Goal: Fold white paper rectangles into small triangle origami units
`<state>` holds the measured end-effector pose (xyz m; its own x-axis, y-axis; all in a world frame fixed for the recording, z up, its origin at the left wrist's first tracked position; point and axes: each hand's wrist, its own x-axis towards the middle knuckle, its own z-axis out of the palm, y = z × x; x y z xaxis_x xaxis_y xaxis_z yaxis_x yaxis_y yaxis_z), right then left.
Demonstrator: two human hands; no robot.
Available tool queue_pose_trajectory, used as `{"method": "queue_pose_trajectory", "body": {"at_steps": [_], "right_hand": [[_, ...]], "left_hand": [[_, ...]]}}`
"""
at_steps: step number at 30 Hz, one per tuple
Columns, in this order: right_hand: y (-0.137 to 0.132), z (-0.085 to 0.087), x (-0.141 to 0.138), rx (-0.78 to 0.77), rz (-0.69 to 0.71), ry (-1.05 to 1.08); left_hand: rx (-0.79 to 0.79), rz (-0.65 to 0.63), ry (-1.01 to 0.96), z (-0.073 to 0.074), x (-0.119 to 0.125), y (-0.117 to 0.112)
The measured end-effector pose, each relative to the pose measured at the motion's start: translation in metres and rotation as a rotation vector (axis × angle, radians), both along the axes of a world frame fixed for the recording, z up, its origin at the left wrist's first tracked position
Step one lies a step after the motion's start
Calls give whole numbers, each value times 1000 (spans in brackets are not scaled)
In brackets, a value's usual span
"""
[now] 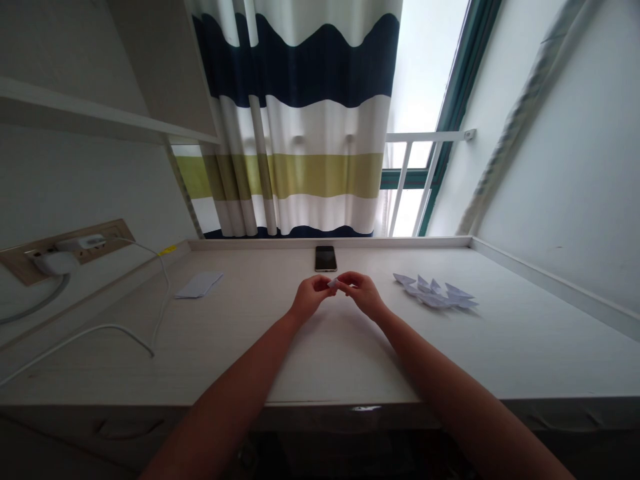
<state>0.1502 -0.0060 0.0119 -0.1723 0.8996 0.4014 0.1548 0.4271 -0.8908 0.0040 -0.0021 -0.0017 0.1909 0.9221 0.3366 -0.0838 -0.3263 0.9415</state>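
Together, both hands (336, 293) pinch a small folded white paper (333, 283).

Curtain (300, 133) in wavy bands of white, navy and yellow-green. Pale wood-grain table (325, 360). Black phone (325, 258). White paper piece (333, 283). Bluish-white folded shapes (435, 295). Dark green window frame (453, 93).

Daylight from window (425, 73) upper right, blown out white. Curtain (300, 133) backlit, glowing. Desk (250, 347) evenly lit, shadows faint and soft. Near edge and forearms (240, 393) dim. Heavy wide-angle stretch at corners, lines bowed. Paper scrap (333, 283) at centre too small to resolve.
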Motion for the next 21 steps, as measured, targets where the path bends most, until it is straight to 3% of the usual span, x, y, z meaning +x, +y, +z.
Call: {"method": "queue_pose_trajectory", "body": {"at_steps": [4,10,16,21], "right_hand": [[-1,1,0,-6,-36,-8],[0,0,2,-6,16,-19],[1,0,3,-8,-27,-42],[3,-3,2,-58,24,-13]], "left_hand": [[19,-8,33,-2,0,1],[68,-2,90,-5,-2,2],[-1,-64,53,-2,-2,-1],[-11,-6,77,0,-3,-2]]}}
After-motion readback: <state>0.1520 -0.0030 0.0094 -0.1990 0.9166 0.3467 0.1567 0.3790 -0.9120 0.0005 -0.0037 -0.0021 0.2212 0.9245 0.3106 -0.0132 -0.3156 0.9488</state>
